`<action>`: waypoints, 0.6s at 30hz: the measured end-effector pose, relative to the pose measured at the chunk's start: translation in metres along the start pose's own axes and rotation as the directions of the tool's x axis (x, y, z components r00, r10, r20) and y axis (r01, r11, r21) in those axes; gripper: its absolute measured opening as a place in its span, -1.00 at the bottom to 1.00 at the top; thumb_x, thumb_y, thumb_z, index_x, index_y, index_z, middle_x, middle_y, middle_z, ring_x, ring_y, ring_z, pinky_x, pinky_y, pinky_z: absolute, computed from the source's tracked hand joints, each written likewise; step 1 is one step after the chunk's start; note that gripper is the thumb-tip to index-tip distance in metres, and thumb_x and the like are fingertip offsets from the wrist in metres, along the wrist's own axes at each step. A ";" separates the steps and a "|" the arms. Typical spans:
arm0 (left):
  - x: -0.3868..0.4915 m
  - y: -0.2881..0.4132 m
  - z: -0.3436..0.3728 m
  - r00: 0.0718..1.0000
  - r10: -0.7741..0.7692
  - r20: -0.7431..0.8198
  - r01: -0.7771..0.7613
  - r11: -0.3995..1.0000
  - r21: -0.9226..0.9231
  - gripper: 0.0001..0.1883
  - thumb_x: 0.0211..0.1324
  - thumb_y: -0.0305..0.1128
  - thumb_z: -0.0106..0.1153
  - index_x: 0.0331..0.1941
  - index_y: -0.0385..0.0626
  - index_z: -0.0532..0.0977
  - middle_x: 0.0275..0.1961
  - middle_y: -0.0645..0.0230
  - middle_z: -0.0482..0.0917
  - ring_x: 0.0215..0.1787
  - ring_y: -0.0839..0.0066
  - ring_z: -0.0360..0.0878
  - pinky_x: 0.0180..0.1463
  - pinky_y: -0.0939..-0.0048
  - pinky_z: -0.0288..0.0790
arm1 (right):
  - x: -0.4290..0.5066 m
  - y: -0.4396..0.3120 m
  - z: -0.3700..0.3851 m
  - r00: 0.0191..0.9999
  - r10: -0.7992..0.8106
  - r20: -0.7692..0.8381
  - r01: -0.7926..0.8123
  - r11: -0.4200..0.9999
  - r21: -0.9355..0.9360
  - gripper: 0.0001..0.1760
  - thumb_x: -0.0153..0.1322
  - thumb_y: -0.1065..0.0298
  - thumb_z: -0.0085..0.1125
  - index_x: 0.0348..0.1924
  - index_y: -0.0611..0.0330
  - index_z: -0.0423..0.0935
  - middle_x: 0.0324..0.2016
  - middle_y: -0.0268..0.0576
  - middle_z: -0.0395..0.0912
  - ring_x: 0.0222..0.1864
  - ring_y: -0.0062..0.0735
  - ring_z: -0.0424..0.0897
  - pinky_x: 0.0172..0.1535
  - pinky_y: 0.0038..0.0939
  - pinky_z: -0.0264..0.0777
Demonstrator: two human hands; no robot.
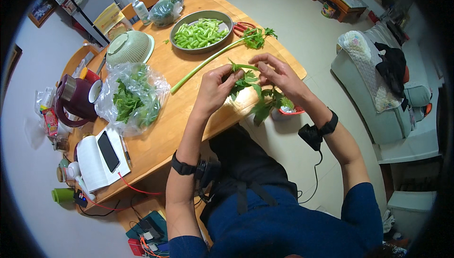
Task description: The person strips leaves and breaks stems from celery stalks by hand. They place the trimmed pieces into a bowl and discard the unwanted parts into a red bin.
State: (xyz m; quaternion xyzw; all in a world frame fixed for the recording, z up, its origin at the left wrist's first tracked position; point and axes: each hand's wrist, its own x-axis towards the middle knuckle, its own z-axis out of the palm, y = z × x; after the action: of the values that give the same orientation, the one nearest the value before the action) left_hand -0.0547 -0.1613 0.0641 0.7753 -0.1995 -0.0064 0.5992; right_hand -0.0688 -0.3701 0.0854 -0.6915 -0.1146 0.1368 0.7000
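Note:
Both hands are over the near right edge of the wooden table (193, 116). My left hand (217, 89) pinches a leafy celery stalk (247, 67) near one end. Fingers of my right hand (278, 73) touch the stalk's other end; leaves hang below, between the hands. Beyond them a long celery stalk (205, 67) lies diagonally, its leafy top towards red-handled scissors (244, 28). A round grey metal pan (172, 40) holds many cut celery pieces (200, 34). An open clear plastic bag (161, 89) with celery leaves (127, 103) lies to the left.
An upturned green colander (128, 48), a purple kettle (76, 98) and a bagged green vegetable (168, 8) stand on the table. At the near left, a phone (108, 151) rests on an open notebook (88, 162). Below the right edge is a red-rimmed bin (291, 112); a sofa (361, 102) stands farther right.

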 end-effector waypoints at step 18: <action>-0.002 0.017 -0.019 0.987 0.156 -0.044 -0.162 0.973 -0.168 -0.57 0.23 -0.38 0.16 0.16 -0.21 0.42 0.13 0.26 0.53 0.12 0.53 0.48 0.20 0.36 0.37 | 0.006 -0.005 -0.009 0.984 -0.122 0.129 0.136 0.985 -0.103 -0.66 0.49 0.29 0.12 0.08 0.26 0.50 -0.13 -0.29 0.55 -0.09 -0.57 0.52 0.00 -0.52 0.41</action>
State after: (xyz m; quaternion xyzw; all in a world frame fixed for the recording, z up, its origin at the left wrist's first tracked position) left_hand -0.0570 -0.1462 0.0849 0.7027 -0.2504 0.0364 0.6650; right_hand -0.0597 -0.3761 0.0895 -0.7109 -0.2093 0.1265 0.6594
